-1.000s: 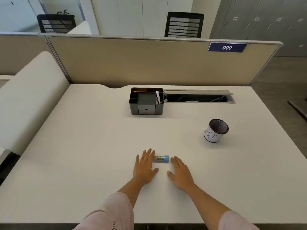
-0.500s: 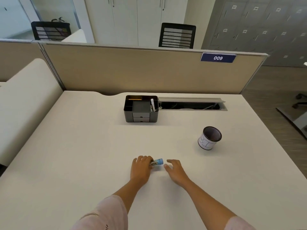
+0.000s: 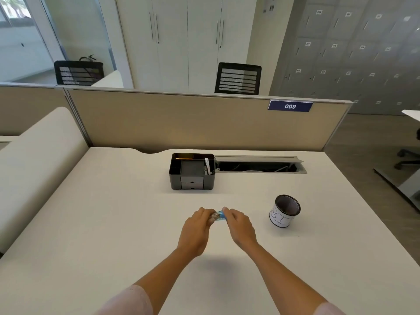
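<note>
We hold a small tube (image 3: 219,216) between both hands, seemingly just above the surface (image 3: 113,223). Its long axis runs left to right. The left hand (image 3: 195,230) grips the clear end, and the right hand (image 3: 241,227) pinches the blue end with curled fingers. A cup (image 3: 284,211) stands to the right and an organizer (image 3: 192,176) ahead, both well apart.
</note>
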A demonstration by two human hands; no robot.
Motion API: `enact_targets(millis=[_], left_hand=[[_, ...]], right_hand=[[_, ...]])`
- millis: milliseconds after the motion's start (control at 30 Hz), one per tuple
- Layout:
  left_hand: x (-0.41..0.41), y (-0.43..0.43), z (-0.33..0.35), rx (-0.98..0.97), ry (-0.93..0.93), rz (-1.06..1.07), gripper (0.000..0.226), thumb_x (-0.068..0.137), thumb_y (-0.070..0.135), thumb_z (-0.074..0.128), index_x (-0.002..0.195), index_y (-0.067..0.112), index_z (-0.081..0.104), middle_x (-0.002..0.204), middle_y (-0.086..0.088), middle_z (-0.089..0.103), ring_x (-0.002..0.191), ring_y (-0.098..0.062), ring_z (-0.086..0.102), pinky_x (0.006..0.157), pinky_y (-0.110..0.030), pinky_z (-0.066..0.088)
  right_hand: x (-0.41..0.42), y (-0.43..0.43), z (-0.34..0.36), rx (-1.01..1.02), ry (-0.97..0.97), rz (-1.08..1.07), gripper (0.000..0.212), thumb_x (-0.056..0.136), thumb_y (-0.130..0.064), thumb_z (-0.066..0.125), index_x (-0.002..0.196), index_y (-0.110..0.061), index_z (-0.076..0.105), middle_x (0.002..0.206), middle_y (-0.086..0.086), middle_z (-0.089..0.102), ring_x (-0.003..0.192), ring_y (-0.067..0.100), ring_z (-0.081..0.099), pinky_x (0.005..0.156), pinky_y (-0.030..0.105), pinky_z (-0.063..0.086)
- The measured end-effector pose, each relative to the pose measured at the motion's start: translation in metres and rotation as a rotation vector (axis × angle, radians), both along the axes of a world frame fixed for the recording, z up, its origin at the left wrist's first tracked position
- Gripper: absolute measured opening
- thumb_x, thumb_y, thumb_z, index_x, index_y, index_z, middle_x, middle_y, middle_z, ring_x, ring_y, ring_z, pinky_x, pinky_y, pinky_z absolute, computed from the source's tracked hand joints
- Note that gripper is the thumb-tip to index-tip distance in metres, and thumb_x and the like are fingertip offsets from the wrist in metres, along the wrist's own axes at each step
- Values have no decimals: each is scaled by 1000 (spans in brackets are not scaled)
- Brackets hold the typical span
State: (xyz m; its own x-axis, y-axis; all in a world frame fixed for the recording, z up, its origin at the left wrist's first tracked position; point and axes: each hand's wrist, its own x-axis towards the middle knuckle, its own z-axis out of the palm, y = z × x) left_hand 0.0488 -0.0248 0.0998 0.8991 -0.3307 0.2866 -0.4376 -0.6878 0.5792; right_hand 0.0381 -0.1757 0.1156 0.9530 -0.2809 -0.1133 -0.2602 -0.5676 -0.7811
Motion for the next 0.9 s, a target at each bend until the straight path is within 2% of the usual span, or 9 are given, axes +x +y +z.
enact_targets(millis=[100, 233, 333, 433, 533, 600, 767, 833, 900], left_hand=[[-1, -2, 11, -80, -18, -3, 32, 102, 35, 27, 115, 20, 53, 99, 4, 57, 75, -14, 48, 66, -26, 40], [-2, -9, 18, -132, -41, 96, 32, 101, 42, 21, 96, 27, 48, 85, 14, 50, 68, -9, 46, 58, -17, 33], [-1, -17, 27, -158, 8, 218, 41, 99, 50, 14, 80, 30, 44, 71, 11, 54, 65, -9, 51, 56, -24, 38], [1, -28, 38, -210, 104, 317, 50, 102, 45, 21, 73, 28, 59, 66, 12, 62, 64, -10, 60, 54, -26, 44], [9, -33, 49, -232, 212, 425, 57, 102, 38, 25, 57, 19, 53, 55, 2, 56, 56, -18, 55, 51, -31, 38], [14, -34, 54, -200, 257, 458, 53, 101, 32, 26, 58, 14, 51, 57, -3, 55, 56, -20, 53, 52, -32, 37], [23, -31, 57, -173, 466, 351, 36, 96, 24, 31, 69, 11, 50, 72, -7, 57, 63, -20, 49, 59, -31, 35], [26, -27, 55, -329, 658, 241, 33, 92, 23, 32, 64, 14, 46, 63, -3, 56, 57, -18, 44, 64, -34, 33], [27, -21, 54, -407, 738, 183, 32, 89, 23, 32, 58, 17, 39, 52, 4, 48, 52, -16, 36, 66, -36, 30]], right_hand=[[10, 2, 14, 51, -41, 23, 47, 93, -51, 36, 69, -16, 57, 62, 0, 55, 56, 14, 46, 57, 32, 36], [15, 3, 27, -35, -120, 28, 48, 92, -50, 40, 54, -23, 50, 50, -5, 48, 49, 11, 40, 52, 30, 32], [16, 5, 32, -133, -174, 4, 52, 92, -50, 42, 49, -22, 51, 48, -3, 53, 46, 12, 44, 50, 27, 35], [18, 11, 37, -192, -242, -24, 53, 89, -47, 42, 46, -17, 48, 44, 0, 51, 42, 13, 42, 45, 24, 31], [20, 15, 43, -184, -318, -27, 45, 83, -38, 38, 42, -22, 44, 37, -5, 40, 38, 14, 35, 42, 23, 27], [22, 15, 46, -188, -353, -22, 43, 81, -33, 38, 40, -20, 40, 36, -5, 35, 38, 14, 30, 41, 24, 24], [26, 9, 48, -167, -465, 51, 40, 77, -32, 38, 38, -21, 35, 36, -6, 29, 37, 13, 25, 41, 25, 22], [28, 5, 48, -213, -547, 122, 38, 76, -33, 38, 40, -24, 35, 37, -7, 30, 36, 11, 25, 41, 19, 19], [30, 3, 45, -256, -582, 169, 41, 78, -32, 39, 41, -17, 42, 37, -1, 37, 38, 11, 27, 41, 19, 20]])
